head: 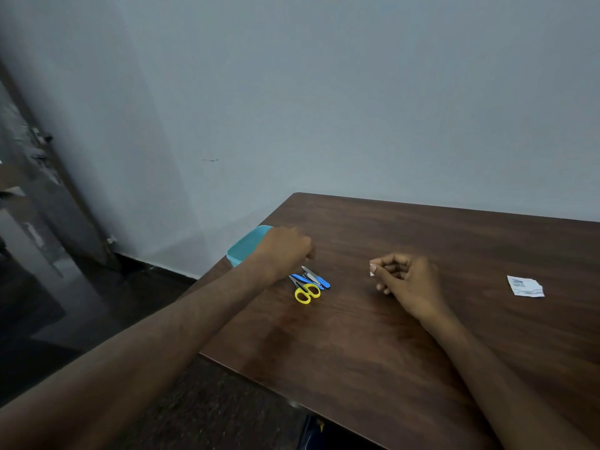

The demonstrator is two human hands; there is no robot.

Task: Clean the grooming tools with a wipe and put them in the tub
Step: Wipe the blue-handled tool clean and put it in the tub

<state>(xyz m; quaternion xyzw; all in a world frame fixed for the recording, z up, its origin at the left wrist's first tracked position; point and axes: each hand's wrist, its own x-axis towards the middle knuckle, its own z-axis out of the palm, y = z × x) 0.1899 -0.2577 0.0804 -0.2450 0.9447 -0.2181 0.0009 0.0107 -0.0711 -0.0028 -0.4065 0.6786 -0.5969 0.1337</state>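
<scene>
A small pile of grooming tools lies on the brown table (406, 319): yellow-handled scissors (306, 292), a blue-handled tool (319, 280) and a metal nail clipper (311, 274). My left hand (284, 250) hovers just above and behind them, fingers curled down, and partly hides the turquoise tub (245, 246) at the table's left edge. Whether it holds anything I cannot tell. My right hand (406, 280) rests to the right of the tools, closed on a small white wipe (372, 270) that peeks out at the fingertips.
A torn white wipe sachet (526, 286) lies at the right of the table. A pale wall stands behind the table. The table's left edge drops to a dark floor beside the tub.
</scene>
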